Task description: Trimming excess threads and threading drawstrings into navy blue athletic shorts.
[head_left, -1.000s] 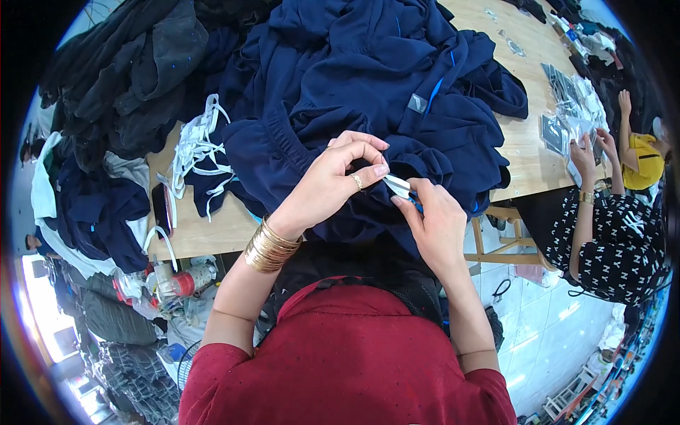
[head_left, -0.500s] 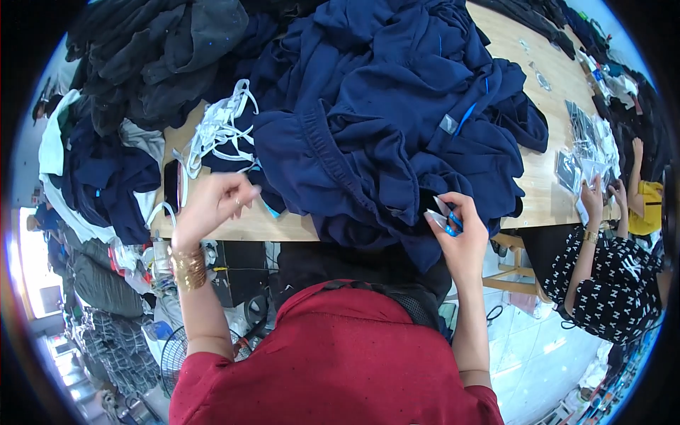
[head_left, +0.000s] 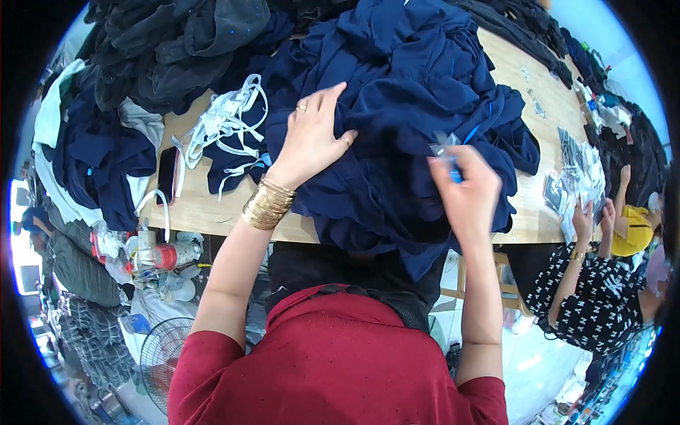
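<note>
A large heap of navy blue garments [head_left: 397,92] lies on the wooden table in front of me. My left hand [head_left: 315,134], with gold bangles at the wrist, rests open on the left side of the heap, fingers spread. In my right hand [head_left: 471,188] is a pair of thread snips [head_left: 446,154] with blue on the handle and bright metal blades. Their tips point up and left over the cloth. This hand is partly smeared by motion. A bright blue strip [head_left: 482,122] shows on the cloth just past the snips.
White straps [head_left: 230,117] lie tangled left of the heap, near a phone [head_left: 167,177]. Dark garments [head_left: 170,57] pile up at the back left. Packaged pieces [head_left: 577,170] lie on the right, where a co-worker's hands [head_left: 584,223] handle them. A fan [head_left: 159,354] stands below left.
My left hand has moved right and up from beside the straps onto the navy cloth, its fingers spreading. The right hand with the snips has moved slightly up, and the cloth has shifted.
</note>
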Demonstrator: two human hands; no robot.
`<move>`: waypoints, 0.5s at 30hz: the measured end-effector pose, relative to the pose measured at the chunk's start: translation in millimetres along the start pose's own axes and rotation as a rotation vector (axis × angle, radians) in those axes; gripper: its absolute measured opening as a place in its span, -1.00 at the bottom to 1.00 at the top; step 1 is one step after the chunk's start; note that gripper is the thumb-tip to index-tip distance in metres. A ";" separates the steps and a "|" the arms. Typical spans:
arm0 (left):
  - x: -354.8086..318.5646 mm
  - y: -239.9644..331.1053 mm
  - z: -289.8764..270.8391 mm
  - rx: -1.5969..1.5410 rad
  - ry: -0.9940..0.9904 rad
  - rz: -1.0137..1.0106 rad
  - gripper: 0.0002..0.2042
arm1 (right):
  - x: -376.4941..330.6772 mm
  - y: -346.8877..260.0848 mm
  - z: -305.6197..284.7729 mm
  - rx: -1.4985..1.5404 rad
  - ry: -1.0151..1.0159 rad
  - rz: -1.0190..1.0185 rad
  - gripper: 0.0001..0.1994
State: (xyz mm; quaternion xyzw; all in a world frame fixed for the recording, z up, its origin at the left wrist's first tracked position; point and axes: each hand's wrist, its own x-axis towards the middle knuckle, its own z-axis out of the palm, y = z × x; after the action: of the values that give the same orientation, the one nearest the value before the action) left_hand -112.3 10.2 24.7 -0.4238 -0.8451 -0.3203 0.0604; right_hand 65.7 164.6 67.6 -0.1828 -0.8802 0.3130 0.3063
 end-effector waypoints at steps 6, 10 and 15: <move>-0.4 -4.7 -18.9 -0.539 -0.261 -0.154 -0.67 | 8.5 37.8 -55.1 -0.218 0.310 0.105 -0.85; -6.9 -9.7 -31.4 -0.950 -0.399 -0.290 -0.73 | 3.5 56.9 -59.5 -0.312 0.312 0.139 -0.86; -11.1 -7.0 -45.5 -1.186 -0.412 -0.371 -0.67 | -5.7 69.0 -54.4 -0.325 0.381 0.002 -0.85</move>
State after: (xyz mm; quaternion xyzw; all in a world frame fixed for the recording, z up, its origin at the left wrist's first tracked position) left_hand -118.3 -27.3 53.0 -0.2851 -0.5786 -0.6492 -0.4031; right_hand 114.5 236.4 53.0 -0.2862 -0.8452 0.1274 0.4330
